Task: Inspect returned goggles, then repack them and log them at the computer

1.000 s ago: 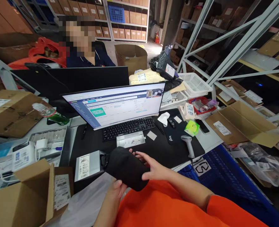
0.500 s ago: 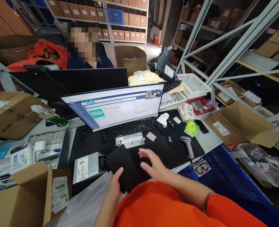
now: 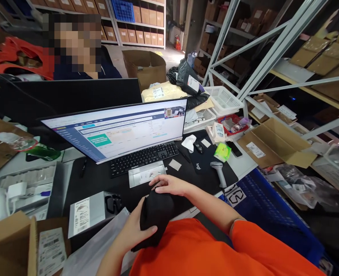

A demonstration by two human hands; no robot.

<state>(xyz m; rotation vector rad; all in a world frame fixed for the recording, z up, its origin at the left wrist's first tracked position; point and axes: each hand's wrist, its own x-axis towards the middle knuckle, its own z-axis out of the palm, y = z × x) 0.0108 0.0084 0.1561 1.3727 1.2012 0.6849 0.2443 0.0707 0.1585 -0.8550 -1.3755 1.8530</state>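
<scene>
A black fabric pouch (image 3: 155, 214) stands on end at the near edge of the black desk mat (image 3: 100, 180). My left hand (image 3: 135, 228) is wrapped round its lower part from the left. My right hand (image 3: 169, 184) lies over its top, fingers curled on the cloth. Just beyond my right hand sits a shallow silver tray (image 3: 146, 174), with the black keyboard (image 3: 143, 158) behind it. To the left lie a grey box with a printed label (image 3: 85, 212) and dark glasses (image 3: 112, 203). A white plastic bag (image 3: 100, 249) lies under my left forearm.
A lit monitor (image 3: 114, 128) faces me; a person sits behind a second black screen (image 3: 71, 96). A barcode scanner (image 3: 218, 172), mouse (image 3: 198, 147) and green packet (image 3: 222, 151) lie right. Open cardboard boxes (image 3: 272, 142) and white baskets (image 3: 223, 100) crowd the right; a blue crate (image 3: 261, 207) stands below.
The pouch has turned from lying flat to standing on end. My right hand moved from beside it onto its top. My left hand slid up its side. The view shifted right.
</scene>
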